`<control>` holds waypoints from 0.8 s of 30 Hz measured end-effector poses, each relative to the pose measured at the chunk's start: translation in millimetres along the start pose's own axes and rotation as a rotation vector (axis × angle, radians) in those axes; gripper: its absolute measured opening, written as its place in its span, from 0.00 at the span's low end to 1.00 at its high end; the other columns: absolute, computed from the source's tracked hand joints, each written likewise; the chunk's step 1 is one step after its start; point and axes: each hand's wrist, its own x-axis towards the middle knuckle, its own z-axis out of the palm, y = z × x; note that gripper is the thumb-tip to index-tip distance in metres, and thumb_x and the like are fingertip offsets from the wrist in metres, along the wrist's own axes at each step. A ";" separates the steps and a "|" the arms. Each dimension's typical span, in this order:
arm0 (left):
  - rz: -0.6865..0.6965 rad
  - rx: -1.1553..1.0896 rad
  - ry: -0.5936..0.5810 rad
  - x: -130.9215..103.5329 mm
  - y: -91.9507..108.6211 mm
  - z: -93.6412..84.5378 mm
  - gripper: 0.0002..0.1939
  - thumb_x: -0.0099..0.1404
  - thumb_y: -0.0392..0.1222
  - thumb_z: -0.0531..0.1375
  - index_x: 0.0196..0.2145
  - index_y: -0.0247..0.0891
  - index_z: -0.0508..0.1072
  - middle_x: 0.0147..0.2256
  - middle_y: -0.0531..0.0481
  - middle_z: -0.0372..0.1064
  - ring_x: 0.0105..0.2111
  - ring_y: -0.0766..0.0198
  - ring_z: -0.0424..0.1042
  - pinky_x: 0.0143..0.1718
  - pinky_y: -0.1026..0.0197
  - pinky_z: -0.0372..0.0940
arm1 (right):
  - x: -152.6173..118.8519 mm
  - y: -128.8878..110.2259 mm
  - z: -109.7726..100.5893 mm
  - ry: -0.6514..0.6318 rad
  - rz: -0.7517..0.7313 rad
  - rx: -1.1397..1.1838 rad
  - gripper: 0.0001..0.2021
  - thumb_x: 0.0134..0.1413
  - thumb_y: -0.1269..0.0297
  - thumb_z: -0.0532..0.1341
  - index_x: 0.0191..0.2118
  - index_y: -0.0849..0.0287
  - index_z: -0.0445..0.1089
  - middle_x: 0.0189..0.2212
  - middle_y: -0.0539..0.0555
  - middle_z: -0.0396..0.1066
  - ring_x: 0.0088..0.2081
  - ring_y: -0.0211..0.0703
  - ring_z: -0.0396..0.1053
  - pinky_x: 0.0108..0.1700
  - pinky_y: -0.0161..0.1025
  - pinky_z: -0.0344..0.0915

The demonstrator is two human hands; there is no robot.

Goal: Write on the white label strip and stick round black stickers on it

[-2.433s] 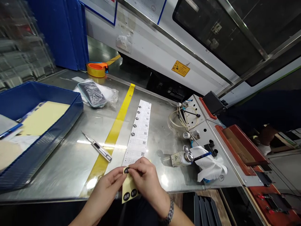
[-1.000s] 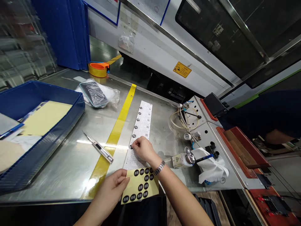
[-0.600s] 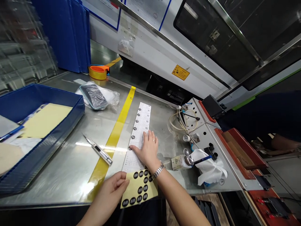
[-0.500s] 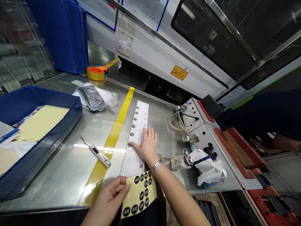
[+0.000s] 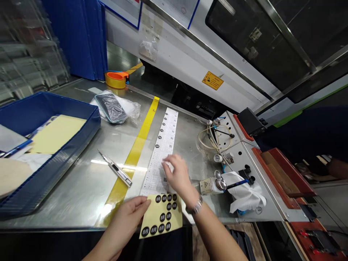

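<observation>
My left hand pinches the left edge of a yellow sticker sheet near the table's front edge. Round black stickers marked 8月 sit on it, with gaps among them. Beyond the sheet lies an overlapping row of white printed paper forms, several with a black round sticker along the left edge. Over the forms' near right part is my right hand, slightly blurred, its thumb and fingers curled together. Whatever is between those fingertips cannot be made out. A metal-watch band circles the right wrist.
A snap-off cutter lies left of the forms, across yellow floor tape. A blue bin holds papers at left. Behind it are a bagged phone-like item and an orange tape dispenser. A grey fixture with tubing stands right.
My right hand has lifted off the forms' left edge and curled its fingers, shifting right. In view, the stickered forms sit farther up. My left hand still holds the sticker sheet.
</observation>
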 end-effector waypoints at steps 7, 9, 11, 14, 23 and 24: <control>0.051 -0.026 0.047 1.9 -5.3 -6.6 0.19 0.47 0.50 0.73 0.28 0.37 0.72 0.24 0.51 0.76 0.25 0.64 0.71 0.26 0.66 0.63 | -93.5 -11.5 4.3 -0.020 0.174 0.430 0.04 0.54 0.72 0.65 0.33 0.57 0.76 0.29 0.50 0.69 0.29 0.38 0.67 0.31 0.34 0.65; 0.064 -0.025 0.043 1.1 -4.6 -8.0 0.18 0.47 0.48 0.73 0.27 0.37 0.71 0.23 0.52 0.75 0.24 0.64 0.71 0.25 0.67 0.63 | -98.0 -12.5 16.3 0.008 0.181 0.476 0.05 0.53 0.72 0.65 0.36 0.57 0.76 0.30 0.51 0.69 0.30 0.38 0.68 0.32 0.35 0.66; 0.074 -0.034 0.033 0.5 -3.7 -8.4 0.18 0.48 0.48 0.73 0.31 0.37 0.74 0.27 0.51 0.77 0.27 0.62 0.73 0.28 0.65 0.66 | -98.5 -14.4 24.7 0.036 0.165 0.492 0.06 0.53 0.73 0.64 0.37 0.56 0.77 0.31 0.52 0.70 0.31 0.39 0.69 0.32 0.35 0.66; 0.075 -0.070 0.020 0.6 -3.3 -8.2 0.23 0.52 0.52 0.71 0.43 0.37 0.78 0.35 0.46 0.80 0.35 0.56 0.77 0.37 0.60 0.70 | -97.3 -17.4 27.9 0.058 0.151 0.516 0.07 0.53 0.73 0.64 0.38 0.56 0.77 0.31 0.52 0.71 0.31 0.40 0.69 0.33 0.36 0.67; 0.041 -0.012 -0.065 0.9 -1.1 -13.3 0.21 0.57 0.55 0.68 0.45 0.41 0.81 0.44 0.46 0.79 0.48 0.53 0.74 0.55 0.55 0.64 | -92.3 -17.7 25.6 0.041 0.270 0.594 0.06 0.53 0.73 0.66 0.32 0.56 0.80 0.29 0.52 0.72 0.33 0.41 0.72 0.36 0.36 0.69; 0.043 -0.008 -0.070 1.0 -0.9 -13.7 0.21 0.57 0.55 0.68 0.45 0.41 0.81 0.44 0.46 0.79 0.48 0.52 0.74 0.55 0.54 0.63 | -91.8 -18.2 25.8 0.037 0.275 0.587 0.06 0.53 0.74 0.66 0.31 0.56 0.80 0.29 0.51 0.72 0.33 0.41 0.72 0.35 0.35 0.68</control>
